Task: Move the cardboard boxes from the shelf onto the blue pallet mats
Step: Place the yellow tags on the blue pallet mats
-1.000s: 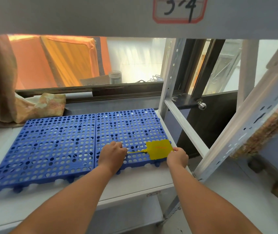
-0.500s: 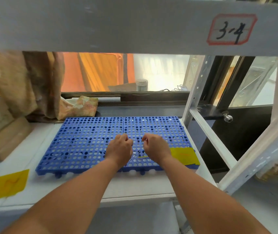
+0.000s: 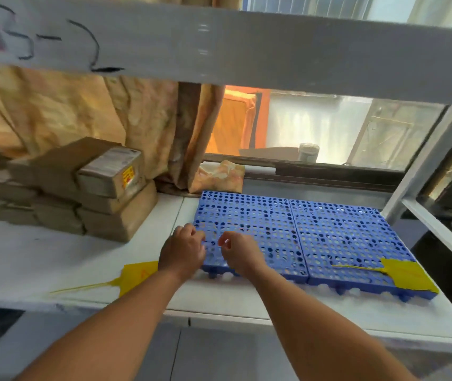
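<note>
- The left hand (image 3: 182,253) hovers at the front left corner of the blue pallet mats (image 3: 296,237), its fingers curled loosely inward with nothing visible between them.
- The right hand (image 3: 240,251) sits just beside it over the front edge of the left mat, fingers bent and thumb near the forefinger; whether it pinches anything is too blurred to tell.
- The two mats lie side by side on the white shelf (image 3: 54,259), their right edge close to the grey upright post (image 3: 422,171) and their front edge set back from the shelf lip.
- The cardboard boxes (image 3: 87,188) are stacked on the shelf's left part, against the curtain (image 3: 95,114), well apart from the mats with bare shelf between.
- A yellow tag on the mat (image 3: 409,276) lies at the front right corner; the mat tops are otherwise bare.
- A yellow tag on the shelf (image 3: 136,276) lies just left of the left wrist.
- The upper shelf beam (image 3: 246,48) crosses overhead, bounding the opening above.
</note>
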Demonstrator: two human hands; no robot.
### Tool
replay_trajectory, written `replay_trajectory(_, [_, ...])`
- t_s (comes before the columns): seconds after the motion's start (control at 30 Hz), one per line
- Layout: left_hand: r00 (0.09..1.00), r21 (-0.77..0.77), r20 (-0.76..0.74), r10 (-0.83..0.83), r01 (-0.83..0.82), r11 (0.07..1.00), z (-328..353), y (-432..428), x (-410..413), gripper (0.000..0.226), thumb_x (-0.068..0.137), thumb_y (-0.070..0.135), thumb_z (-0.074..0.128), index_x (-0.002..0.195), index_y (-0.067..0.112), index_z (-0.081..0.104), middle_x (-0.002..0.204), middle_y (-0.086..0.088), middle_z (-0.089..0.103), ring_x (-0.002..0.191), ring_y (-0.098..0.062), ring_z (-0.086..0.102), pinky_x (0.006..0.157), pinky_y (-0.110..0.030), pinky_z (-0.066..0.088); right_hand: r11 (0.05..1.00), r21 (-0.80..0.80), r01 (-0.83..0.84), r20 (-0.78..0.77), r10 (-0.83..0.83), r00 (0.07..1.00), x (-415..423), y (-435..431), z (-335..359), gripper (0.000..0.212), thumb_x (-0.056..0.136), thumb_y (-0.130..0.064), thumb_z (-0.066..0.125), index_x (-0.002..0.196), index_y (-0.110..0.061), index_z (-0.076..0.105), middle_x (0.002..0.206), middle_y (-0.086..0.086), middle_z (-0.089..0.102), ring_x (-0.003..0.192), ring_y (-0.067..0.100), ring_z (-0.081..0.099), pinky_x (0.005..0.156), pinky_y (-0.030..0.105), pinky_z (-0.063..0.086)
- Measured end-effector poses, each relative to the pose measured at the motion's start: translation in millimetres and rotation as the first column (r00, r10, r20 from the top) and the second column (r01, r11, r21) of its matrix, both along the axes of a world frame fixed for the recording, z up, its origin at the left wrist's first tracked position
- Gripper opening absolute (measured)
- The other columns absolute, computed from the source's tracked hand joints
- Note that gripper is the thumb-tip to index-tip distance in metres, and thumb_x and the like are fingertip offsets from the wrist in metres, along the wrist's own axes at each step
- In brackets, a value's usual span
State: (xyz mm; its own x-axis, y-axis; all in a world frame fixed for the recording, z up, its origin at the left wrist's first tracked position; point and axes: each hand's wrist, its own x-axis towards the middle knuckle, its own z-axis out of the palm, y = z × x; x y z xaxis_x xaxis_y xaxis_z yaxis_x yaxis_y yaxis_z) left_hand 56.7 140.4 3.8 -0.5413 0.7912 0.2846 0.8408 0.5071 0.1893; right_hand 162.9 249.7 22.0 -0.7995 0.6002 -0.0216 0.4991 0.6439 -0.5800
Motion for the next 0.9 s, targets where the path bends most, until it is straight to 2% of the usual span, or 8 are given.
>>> replay_trajectory(0.1, [0.991, 0.023, 0.126, 0.046, -0.049, 0.999, -5.5, -66.2, -48.6, 0.030, 0.078, 0.025, 0.070, 0.105, 0.015, 0.066, 0.103, -0.010, 0.061, 0.097, -0.033, 0.060, 0.073, -0.037, 0.052, 0.997, -0.074, 0.026, 0.041, -0.023, 0.999, -44.2, -59.3, -16.7, 0.030, 0.095, -0.017, 0.041, 0.109, -0.013, 0.067, 0.107, 0.015, 0.070, 0.093, 0.033, 0.065, 0.078, 0.036, 0.054])
replay_trajectory(0.17, [0.973, -0.080, 0.214, 0.089, -0.074, 0.994, -12.9, -104.6, -80.8, 0.043, 0.086, 0.039, 0.062, 0.123, 0.020, 0.056, 0.124, -0.005, 0.054, 0.116, -0.027, 0.051, 0.089, -0.035, 0.047, 0.994, -0.088, 0.066, 0.073, -0.060, 0.996, -67.9, -95.2, -28.8, 0.031, 0.093, -0.015, 0.042, 0.112, -0.016, 0.067, 0.111, 0.013, 0.069, 0.099, 0.031, 0.065, 0.078, 0.031, 0.050])
replay_trajectory(0.3, [0.929, -0.294, 0.339, 0.151, -0.048, 0.954, -34.2, -157.2, -122.8, 0.057, 0.086, 0.045, 0.060, 0.135, 0.019, 0.047, 0.140, -0.004, 0.044, 0.128, -0.025, 0.042, 0.104, -0.035, 0.040, 0.968, -0.113, 0.226, 0.111, -0.213, 0.971, -89.1, -143.9, -48.3, 0.033, 0.089, -0.013, 0.046, 0.115, -0.016, 0.066, 0.117, 0.012, 0.067, 0.109, 0.030, 0.061, 0.087, 0.033, 0.049])
replay_trajectory(0.4, [0.928, -0.345, 0.344, 0.146, -0.020, 0.938, -49.5, -175.5, -132.5, 0.043, 0.087, 0.042, 0.058, 0.122, 0.017, 0.057, 0.130, -0.006, 0.049, 0.121, -0.026, 0.045, 0.099, -0.034, 0.042, 0.936, -0.149, 0.318, 0.116, -0.303, 0.946, -92.6, -158.5, -55.5, 0.035, 0.086, -0.009, 0.047, 0.116, -0.013, 0.065, 0.114, 0.014, 0.068, 0.105, 0.029, 0.062, 0.088, 0.034, 0.050])
replay_trajectory(0.5, [0.932, -0.283, 0.348, 0.102, 0.001, 0.959, -55.0, -179.6, -135.0, 0.028, 0.090, 0.034, 0.057, 0.111, 0.017, 0.062, 0.121, -0.006, 0.051, 0.116, -0.026, 0.047, 0.093, -0.035, 0.045, 0.904, -0.180, 0.388, 0.087, -0.378, 0.922, -96.4, -161.6, -57.9, 0.041, 0.085, -0.005, 0.048, 0.124, -0.009, 0.060, 0.118, 0.016, 0.064, 0.108, 0.028, 0.058, 0.093, 0.034, 0.046])
replay_trajectory(0.6, [0.937, -0.257, 0.332, 0.104, -0.017, 0.966, -57.5, -181.1, -134.2, 0.016, 0.093, 0.025, 0.053, 0.103, 0.018, 0.062, 0.116, -0.004, 0.054, 0.109, -0.025, 0.050, 0.083, -0.036, 0.047, 0.856, -0.265, 0.444, 0.056, -0.446, 0.893, -100.7, -162.3, -60.3, 0.038, 0.090, -0.007, 0.048, 0.127, -0.008, 0.056, 0.120, 0.015, 0.061, 0.107, 0.026, 0.057, 0.089, 0.033, 0.047])
replay_trajectory(0.77, [0.975, -0.318, 0.195, 0.106, -0.039, 0.947, -55.0, -181.5, -131.9, 0.015, 0.095, 0.013, 0.042, 0.101, 0.016, 0.055, 0.110, -0.007, 0.058, 0.096, -0.028, 0.056, 0.067, -0.032, 0.037, 0.784, -0.369, 0.499, 0.049, -0.520, 0.853, -100.7, -159.6, -63.5, 0.033, 0.092, -0.006, 0.049, 0.123, -0.007, 0.058, 0.117, 0.011, 0.062, 0.098, 0.020, 0.056, 0.084, 0.030, 0.047])
replay_trajectory(0.9, [0.987, -0.363, 0.125, 0.104, -0.053, 0.930, -52.1, -181.4, -126.3, 0.024, 0.095, 0.007, 0.034, 0.108, 0.014, 0.054, 0.114, -0.009, 0.058, 0.099, -0.030, 0.058, 0.072, -0.034, 0.042, 0.744, -0.444, 0.500, 0.055, -0.534, 0.844, -95.1, -151.4, -64.5, 0.034, 0.092, -0.004, 0.047, 0.124, -0.009, 0.058, 0.119, 0.010, 0.062, 0.101, 0.020, 0.054, 0.091, 0.034, 0.047])
